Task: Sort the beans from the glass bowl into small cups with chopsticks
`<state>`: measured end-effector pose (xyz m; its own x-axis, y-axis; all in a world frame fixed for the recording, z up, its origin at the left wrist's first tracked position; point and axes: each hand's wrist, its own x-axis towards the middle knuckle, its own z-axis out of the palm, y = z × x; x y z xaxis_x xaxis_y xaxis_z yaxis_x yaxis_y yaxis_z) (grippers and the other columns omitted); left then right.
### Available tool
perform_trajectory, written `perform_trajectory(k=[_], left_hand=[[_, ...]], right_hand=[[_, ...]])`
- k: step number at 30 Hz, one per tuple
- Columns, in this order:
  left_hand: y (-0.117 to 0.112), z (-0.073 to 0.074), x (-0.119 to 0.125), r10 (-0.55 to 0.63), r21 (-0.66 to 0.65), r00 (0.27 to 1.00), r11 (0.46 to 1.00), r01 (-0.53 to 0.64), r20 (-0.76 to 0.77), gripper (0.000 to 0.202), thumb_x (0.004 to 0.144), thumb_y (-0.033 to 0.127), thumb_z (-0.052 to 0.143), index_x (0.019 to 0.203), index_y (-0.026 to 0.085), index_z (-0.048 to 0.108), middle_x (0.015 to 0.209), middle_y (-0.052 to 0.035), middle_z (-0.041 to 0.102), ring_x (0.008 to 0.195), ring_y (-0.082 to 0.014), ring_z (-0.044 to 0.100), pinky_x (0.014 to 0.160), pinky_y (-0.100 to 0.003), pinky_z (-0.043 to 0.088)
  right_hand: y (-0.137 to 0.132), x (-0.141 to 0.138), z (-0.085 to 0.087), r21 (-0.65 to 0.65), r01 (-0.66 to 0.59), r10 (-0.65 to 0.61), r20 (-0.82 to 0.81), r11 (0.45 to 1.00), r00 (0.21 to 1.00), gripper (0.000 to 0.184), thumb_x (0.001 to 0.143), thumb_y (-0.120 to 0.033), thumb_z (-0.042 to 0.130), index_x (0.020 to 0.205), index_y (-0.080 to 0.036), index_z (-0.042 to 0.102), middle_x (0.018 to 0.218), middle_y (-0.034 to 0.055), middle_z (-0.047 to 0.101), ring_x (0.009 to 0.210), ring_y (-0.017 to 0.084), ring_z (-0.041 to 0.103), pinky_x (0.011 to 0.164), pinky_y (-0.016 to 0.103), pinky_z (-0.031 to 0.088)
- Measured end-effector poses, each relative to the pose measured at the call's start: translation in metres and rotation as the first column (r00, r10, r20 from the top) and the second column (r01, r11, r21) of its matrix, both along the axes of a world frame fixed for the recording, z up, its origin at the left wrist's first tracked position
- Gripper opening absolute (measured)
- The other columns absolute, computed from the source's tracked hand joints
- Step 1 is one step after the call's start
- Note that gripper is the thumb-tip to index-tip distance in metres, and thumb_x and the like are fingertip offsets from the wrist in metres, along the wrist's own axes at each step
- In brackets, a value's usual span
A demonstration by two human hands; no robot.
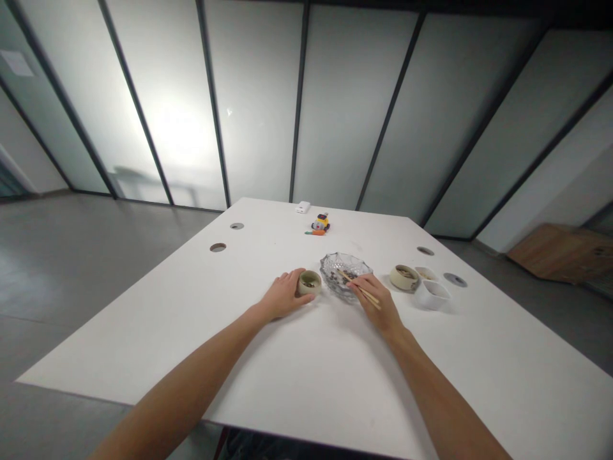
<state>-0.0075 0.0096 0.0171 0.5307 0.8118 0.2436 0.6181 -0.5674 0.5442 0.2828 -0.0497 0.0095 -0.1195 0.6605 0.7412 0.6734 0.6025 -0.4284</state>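
Observation:
My left hand (pixel 283 295) is curled around the side of a small pale green cup (pixel 310 291) standing on the white table. Some small dark bits lie inside that cup. In my right hand (pixel 376 302) is a pair of wooden chopsticks (pixel 368 296), their tips over a clear cut-glass bowl (pixel 329 281). Small dark pieces, too small to name, lie in the bowl. My right fingers cover part of the bowl's right side. Whether the chopsticks pinch a piece cannot be made out.
Right of my right hand stand a second pale green cup (pixel 401 279) with bits in it, a small white dish (pixel 426 273) and a white container (pixel 432 296). Farther back are a yellow toy car (pixel 321 222), an orange toy carrot (pixel 316 233) and a white box-like object (pixel 302 207).

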Motion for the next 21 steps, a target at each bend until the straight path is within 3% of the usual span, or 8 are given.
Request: perform_trajectory(k=[4, 13, 21], left_hand=[[0.001, -0.002, 0.000, -0.003, 0.000, 1.000, 1.000, 0.003, 0.001, 0.061, 0.095, 0.052, 0.074, 0.146, 0.025, 0.055, 0.141, -0.0149, 0.069, 0.128, -0.0385, 0.066, 0.110, -0.056, 0.052], [0.001, -0.004, -0.001, 0.001, 0.003, 1.000, 1.000, -0.001, 0.006, 0.066, 0.094, 0.053, 0.074, 0.150, 0.027, 0.053, 0.142, -0.0144, 0.069, 0.129, -0.0380, 0.066, 0.110, -0.055, 0.052], [0.002, -0.004, -0.001, 0.009, 0.006, 1.000, 1.000, -0.009, 0.000, 0.064, 0.094, 0.051, 0.075, 0.149, 0.027, 0.054, 0.141, -0.0140, 0.070, 0.128, -0.0376, 0.066, 0.109, -0.054, 0.052]], right_hand=[[0.002, -0.001, -0.001, 0.023, 0.023, -0.023, -0.020, 0.999, 1.000, 0.029, 0.108, -0.047, 0.064, 0.095, -0.025, 0.077, 0.094, 0.0054, 0.074, 0.086, 0.023, 0.072, 0.080, 0.037, 0.059], [-0.003, -0.004, 0.010, 0.153, 0.255, -0.238, -0.125, 0.955, 0.963, 0.036, 0.109, -0.051, 0.062, 0.090, -0.024, 0.077, 0.087, 0.0076, 0.075, 0.083, 0.025, 0.070, 0.079, 0.039, 0.058], [-0.001, -0.008, 0.003, 0.077, 0.079, -0.073, -0.083, 0.994, 0.994, 0.031, 0.107, -0.049, 0.065, 0.092, -0.025, 0.075, 0.089, 0.0056, 0.074, 0.082, 0.024, 0.070, 0.078, 0.038, 0.058]])
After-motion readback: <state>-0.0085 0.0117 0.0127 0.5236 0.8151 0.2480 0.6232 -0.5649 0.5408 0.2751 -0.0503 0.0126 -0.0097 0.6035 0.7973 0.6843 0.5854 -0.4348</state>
